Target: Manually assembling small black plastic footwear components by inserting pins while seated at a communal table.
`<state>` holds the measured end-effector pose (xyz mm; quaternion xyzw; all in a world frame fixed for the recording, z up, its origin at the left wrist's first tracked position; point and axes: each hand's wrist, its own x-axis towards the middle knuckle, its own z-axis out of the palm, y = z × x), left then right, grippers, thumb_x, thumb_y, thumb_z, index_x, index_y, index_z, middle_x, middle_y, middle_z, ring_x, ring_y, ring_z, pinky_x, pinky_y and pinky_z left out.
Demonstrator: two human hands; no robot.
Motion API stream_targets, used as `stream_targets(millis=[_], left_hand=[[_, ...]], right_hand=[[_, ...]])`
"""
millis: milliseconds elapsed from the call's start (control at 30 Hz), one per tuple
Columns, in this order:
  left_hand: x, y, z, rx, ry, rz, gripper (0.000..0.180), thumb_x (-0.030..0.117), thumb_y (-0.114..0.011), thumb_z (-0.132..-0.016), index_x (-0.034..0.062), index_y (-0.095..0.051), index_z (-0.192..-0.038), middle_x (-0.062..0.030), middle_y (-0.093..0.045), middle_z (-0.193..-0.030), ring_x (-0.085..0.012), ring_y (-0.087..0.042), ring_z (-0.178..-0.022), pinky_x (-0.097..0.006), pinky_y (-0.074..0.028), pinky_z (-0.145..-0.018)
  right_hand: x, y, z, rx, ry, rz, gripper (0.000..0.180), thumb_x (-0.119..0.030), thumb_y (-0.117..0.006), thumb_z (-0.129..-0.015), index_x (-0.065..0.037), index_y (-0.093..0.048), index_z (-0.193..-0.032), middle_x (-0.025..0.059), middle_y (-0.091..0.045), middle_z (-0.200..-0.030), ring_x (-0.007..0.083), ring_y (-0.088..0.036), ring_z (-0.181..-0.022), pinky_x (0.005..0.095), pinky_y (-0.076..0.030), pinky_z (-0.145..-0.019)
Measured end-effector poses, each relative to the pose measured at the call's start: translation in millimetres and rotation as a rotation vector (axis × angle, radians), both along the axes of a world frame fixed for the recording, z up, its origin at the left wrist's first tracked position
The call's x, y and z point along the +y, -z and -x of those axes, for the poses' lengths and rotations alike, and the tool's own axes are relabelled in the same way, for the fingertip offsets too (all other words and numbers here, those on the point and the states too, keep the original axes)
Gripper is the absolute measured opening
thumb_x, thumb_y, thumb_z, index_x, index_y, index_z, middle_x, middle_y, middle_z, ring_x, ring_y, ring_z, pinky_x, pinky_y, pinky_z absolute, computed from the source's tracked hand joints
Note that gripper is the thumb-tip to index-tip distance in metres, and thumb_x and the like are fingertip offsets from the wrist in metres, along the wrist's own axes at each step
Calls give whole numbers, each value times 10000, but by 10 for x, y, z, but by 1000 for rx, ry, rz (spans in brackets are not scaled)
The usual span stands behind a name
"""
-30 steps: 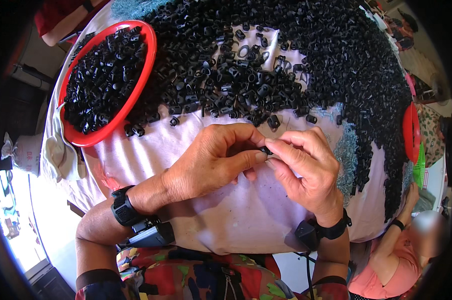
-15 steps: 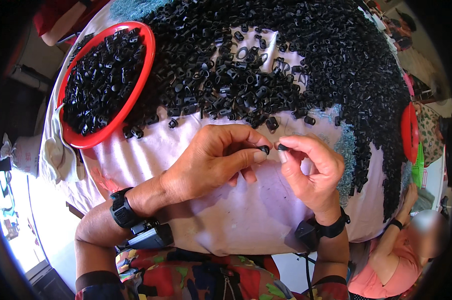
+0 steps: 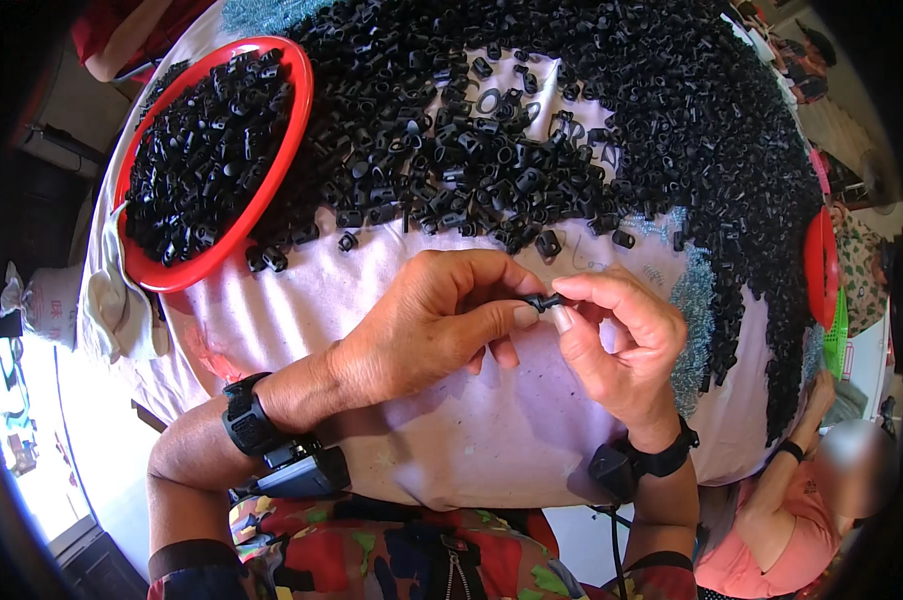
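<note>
My left hand (image 3: 442, 325) and my right hand (image 3: 622, 340) meet over the pale cloth-covered table (image 3: 472, 440). Between their fingertips they pinch one small black plastic part (image 3: 544, 300), left thumb and forefinger on one end, right thumb and forefinger on the other. Just beyond the hands spreads a big heap of the same black parts (image 3: 572, 130). A red round basin (image 3: 217, 160) full of black parts sits at the far left.
A second red basin (image 3: 822, 265) shows edge-on at the right, next to something green. Another person in a pink top (image 3: 802, 510) sits at the lower right. White bags (image 3: 42, 305) hang off the table's left side.
Both hands have stayed in place over the cloth. The fingertips parted slightly half a second ago and now press together again on the small black part.
</note>
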<state>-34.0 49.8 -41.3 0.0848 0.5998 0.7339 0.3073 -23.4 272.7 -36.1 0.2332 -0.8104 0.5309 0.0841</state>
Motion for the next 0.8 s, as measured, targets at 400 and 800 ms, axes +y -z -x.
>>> stream_targets(millis=[400, 800], left_hand=[[-31, -58, -2, 69, 21, 114, 239, 99, -657, -1037, -18, -669, -1244, -12, -704, -859, -26, -620, -709, -193, -467, -578], [28, -80, -109, 280, -39, 279, 155, 19, -641, -1010, -54, -692, -1136, -27, -697, -810, -58, -634, -712, -243, -525, -628]], right_hand=[[1, -68, 9, 28, 30, -147, 174, 3, -796, -818, -15, -758, -987, 59, -708, -832, 108, -568, -605, 243, -450, -531], [-24, -86, -14, 62, 23, -167, 141, 26, -779, -793, -12, -741, -924, 63, -694, -759, 146, -599, -580, 269, -487, -543]])
